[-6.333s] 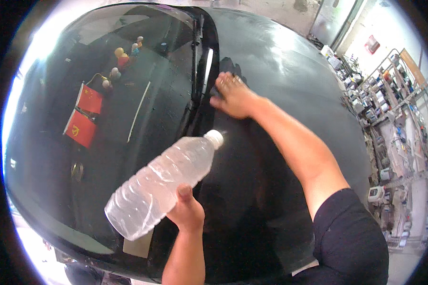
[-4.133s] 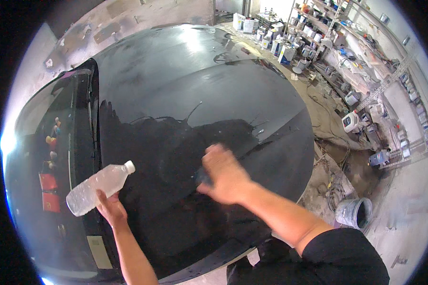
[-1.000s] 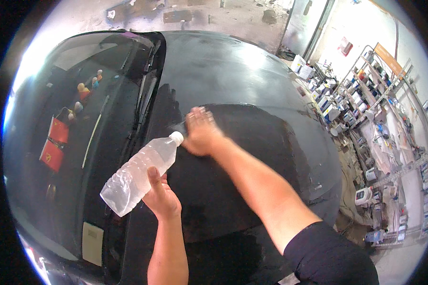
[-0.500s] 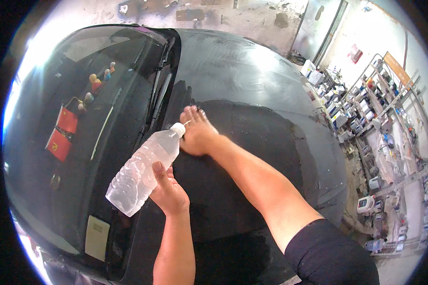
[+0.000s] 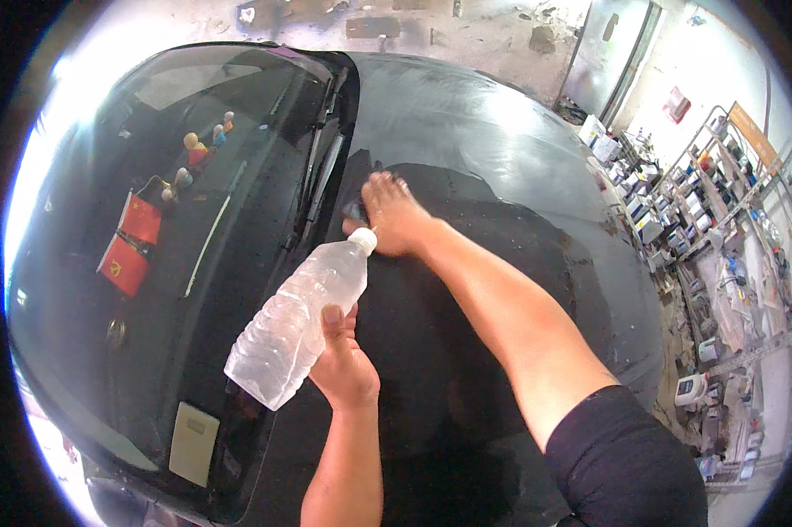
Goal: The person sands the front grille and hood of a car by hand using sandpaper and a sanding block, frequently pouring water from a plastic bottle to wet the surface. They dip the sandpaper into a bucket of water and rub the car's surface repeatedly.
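Observation:
A clear ribbed plastic bottle of water is gripped in my left hand. It tilts over the car hood, its white cap pointing up and right toward my right hand. Palm down, the right hand presses on the dark, wet hood near the windshield's base, its fingers stretched out. A dark patch shows beside the thumb and fingertips; I cannot tell whether it is a thin pad or a reflection. The bottle's cap comes close to the right wrist.
Left of my hands lie the wipers and the windshield, with small red flags and figurines behind the glass. A cluttered metal rack stands at the right, and a wall rises beyond the car.
My right hand has slid a little farther up the hood, away from me. The bottle in my left hand has stayed close beside it, and the whole view has shifted slightly.

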Demonstrator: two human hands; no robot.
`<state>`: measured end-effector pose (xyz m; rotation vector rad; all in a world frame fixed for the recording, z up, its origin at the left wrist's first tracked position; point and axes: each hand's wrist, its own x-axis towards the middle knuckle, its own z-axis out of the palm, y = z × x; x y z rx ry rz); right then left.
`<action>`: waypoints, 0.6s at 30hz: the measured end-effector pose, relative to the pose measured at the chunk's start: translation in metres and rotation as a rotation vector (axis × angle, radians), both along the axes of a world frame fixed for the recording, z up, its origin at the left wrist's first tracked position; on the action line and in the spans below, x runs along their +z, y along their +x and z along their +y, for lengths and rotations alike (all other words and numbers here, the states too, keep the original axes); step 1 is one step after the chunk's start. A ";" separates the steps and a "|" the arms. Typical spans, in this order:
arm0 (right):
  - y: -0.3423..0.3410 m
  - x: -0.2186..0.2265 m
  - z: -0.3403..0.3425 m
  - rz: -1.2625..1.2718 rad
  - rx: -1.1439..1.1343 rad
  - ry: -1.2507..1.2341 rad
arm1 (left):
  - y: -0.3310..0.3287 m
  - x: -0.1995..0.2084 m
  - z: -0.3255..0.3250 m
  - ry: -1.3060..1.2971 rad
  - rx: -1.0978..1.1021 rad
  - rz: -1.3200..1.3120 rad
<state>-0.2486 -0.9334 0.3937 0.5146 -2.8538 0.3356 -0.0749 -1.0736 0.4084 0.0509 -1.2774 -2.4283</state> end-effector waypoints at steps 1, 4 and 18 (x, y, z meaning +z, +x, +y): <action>0.017 -0.005 -0.005 -0.013 0.135 0.075 | 0.001 -0.001 -0.005 0.008 0.018 -0.002; 0.052 0.005 0.030 -0.150 0.296 0.104 | 0.003 -0.001 -0.010 0.038 0.078 -0.015; -0.016 0.008 0.018 -0.099 0.270 0.063 | 0.002 -0.015 -0.011 -0.204 0.079 0.020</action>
